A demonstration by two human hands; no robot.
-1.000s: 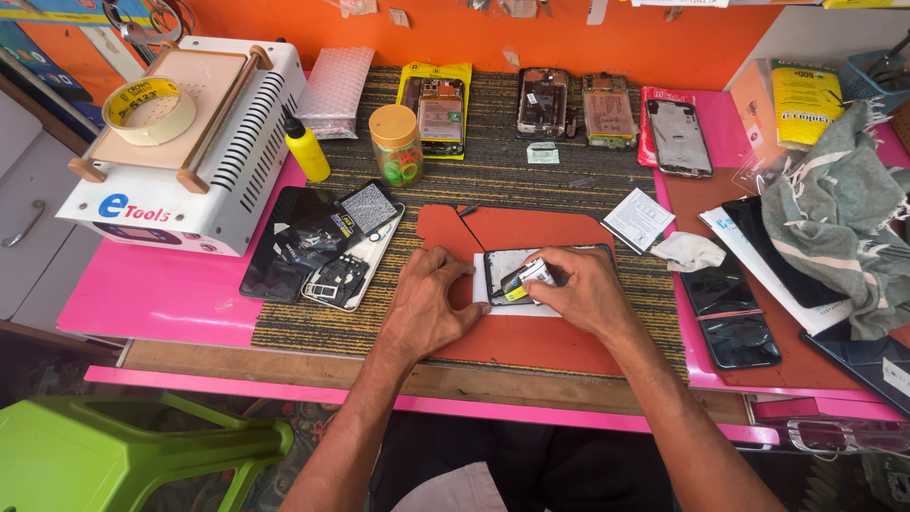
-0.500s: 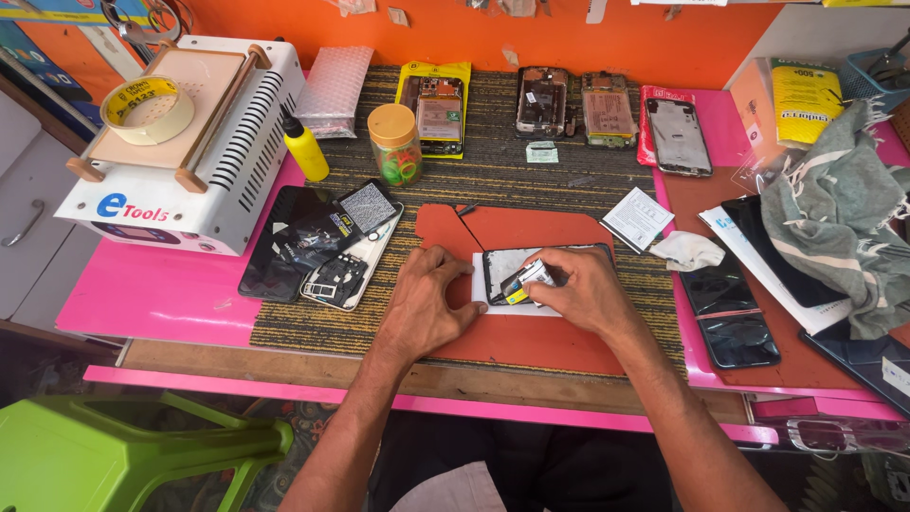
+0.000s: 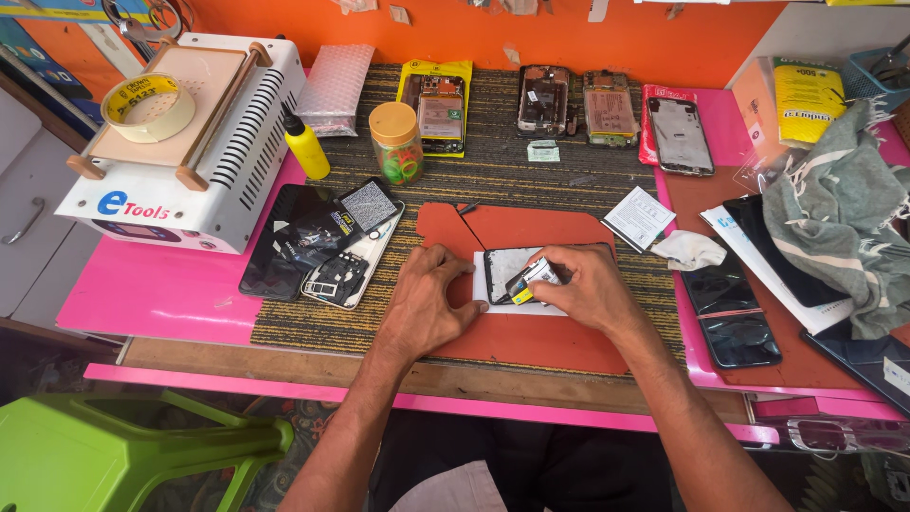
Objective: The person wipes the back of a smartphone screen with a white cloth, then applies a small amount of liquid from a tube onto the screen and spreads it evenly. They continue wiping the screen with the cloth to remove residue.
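Note:
A phone screen panel (image 3: pixel 504 270) lies face up on a red mat (image 3: pixel 531 332) at the middle of the bench. My left hand (image 3: pixel 428 303) presses flat on the mat, its fingertips on the panel's left edge. My right hand (image 3: pixel 580 286) rests on the panel's right half and pinches a small yellow and silver tool (image 3: pixel 529 281) against the glass.
A white heating machine (image 3: pixel 171 161) with a tape roll (image 3: pixel 148 106) stands at the left. Dismantled phones (image 3: pixel 327 242), a yellow bottle (image 3: pixel 307 150), a jar (image 3: pixel 396 142), opened phone bodies (image 3: pixel 544 100), a grey cloth (image 3: pixel 839 213) and dark screens (image 3: pixel 725 308) surround the mat. A green stool (image 3: pixel 133 455) sits below left.

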